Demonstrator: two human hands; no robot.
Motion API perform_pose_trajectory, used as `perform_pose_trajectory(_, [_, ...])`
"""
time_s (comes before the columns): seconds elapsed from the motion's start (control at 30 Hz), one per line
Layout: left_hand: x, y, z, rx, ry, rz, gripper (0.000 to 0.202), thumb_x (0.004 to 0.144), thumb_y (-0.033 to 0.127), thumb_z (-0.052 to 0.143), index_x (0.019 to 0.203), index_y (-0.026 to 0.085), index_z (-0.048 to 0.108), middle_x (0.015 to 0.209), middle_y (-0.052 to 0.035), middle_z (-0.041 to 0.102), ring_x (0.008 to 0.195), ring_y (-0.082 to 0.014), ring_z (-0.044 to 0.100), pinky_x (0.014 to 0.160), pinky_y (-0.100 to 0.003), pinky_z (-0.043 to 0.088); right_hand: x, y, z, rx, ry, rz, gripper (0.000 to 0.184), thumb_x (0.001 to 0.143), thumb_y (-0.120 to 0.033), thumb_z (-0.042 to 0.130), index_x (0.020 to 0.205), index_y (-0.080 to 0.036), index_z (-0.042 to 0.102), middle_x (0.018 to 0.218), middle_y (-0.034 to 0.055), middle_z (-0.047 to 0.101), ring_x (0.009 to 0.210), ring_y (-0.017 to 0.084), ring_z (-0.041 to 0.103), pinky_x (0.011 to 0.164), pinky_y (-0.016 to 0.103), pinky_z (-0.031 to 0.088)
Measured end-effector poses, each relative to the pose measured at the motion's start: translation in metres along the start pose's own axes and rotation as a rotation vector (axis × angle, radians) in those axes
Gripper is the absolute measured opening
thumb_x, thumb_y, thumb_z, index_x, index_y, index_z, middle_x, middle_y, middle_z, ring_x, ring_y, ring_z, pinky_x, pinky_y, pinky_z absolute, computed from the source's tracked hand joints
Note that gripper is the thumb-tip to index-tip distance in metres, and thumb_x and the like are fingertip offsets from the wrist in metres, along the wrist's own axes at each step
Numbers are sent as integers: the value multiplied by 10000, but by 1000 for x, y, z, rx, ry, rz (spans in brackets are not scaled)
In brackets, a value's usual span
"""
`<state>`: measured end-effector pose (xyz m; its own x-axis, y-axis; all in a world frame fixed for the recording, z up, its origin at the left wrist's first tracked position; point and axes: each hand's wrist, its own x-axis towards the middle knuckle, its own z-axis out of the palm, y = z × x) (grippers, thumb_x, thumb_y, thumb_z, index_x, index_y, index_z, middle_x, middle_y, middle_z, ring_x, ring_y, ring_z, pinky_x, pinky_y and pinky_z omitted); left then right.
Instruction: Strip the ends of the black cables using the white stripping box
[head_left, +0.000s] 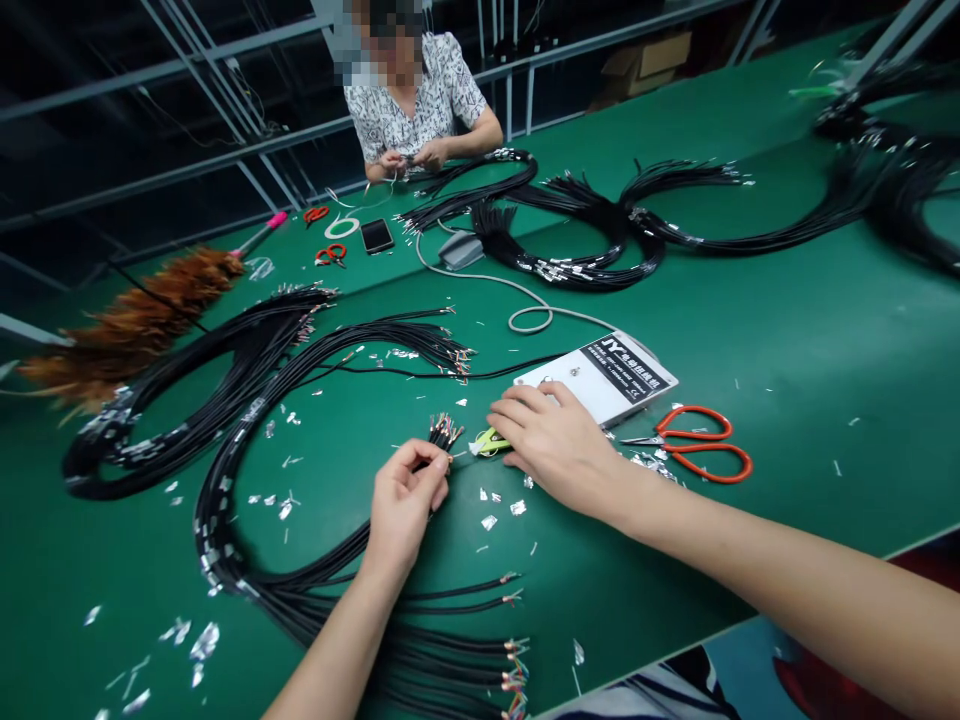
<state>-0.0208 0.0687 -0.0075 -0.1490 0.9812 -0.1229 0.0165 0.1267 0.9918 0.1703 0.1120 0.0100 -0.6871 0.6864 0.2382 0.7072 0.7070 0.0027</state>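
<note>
My left hand (409, 500) is closed on a bunch of black cables, its fingertips pinching near the stripped ends (444, 430), where thin coloured wires and bare copper show. To the right, my right hand (551, 440) has a small yellow-green tool (491, 440) between thumb and fingers; most of it is hidden under the hand. The tool's pale tip points at a thin wire by my left fingertips. Just behind my right fingers lies a flat white box (596, 395) with a dark printed label. More black cables (450, 650) fan out below my left wrist.
Orange-handled scissors (705, 445) lie right of my right hand. Looped cable bundles (187, 400) sit left, others (577, 260) behind. Foil scraps (202, 640) litter the green table (787, 380). A grey pedal (461, 250), phone (377, 236) and feather duster (150, 320) lie farther back. A co-worker (420, 100) sits opposite.
</note>
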Motion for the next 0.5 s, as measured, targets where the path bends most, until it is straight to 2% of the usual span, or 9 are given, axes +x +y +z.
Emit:
perform_pose_trajectory(0.07, [-8, 0, 6, 26, 7, -2, 206, 741, 328, 699, 695, 162, 586, 558, 63, 468, 416, -52, 383, 416, -184, 283, 2, 0, 4, -27, -31, 6, 62, 870, -142, 631, 923, -151, 663, 973, 65, 708, 966, 233, 541, 777, 362, 281])
perform_pose_trajectory(0.23, [-11, -6, 16, 80, 56, 25, 185, 749, 313, 670, 689, 174, 564, 533, 68, 447, 442, -70, 385, 416, -183, 280, 5, 4, 9, -61, 25, -8, 188, 887, -103, 577, 722, -179, 629, 706, 14, 650, 802, 194, 518, 740, 354, 237])
perform_pose_trajectory(0.5, [-5, -9, 22, 131, 55, 29, 142, 760, 276, 635, 691, 184, 552, 571, 66, 455, 455, -74, 378, 422, -189, 281, 5, 5, 8, -38, 60, -11, 198, 848, -68, 569, 687, -173, 615, 670, 16, 627, 767, 192, 491, 737, 362, 212])
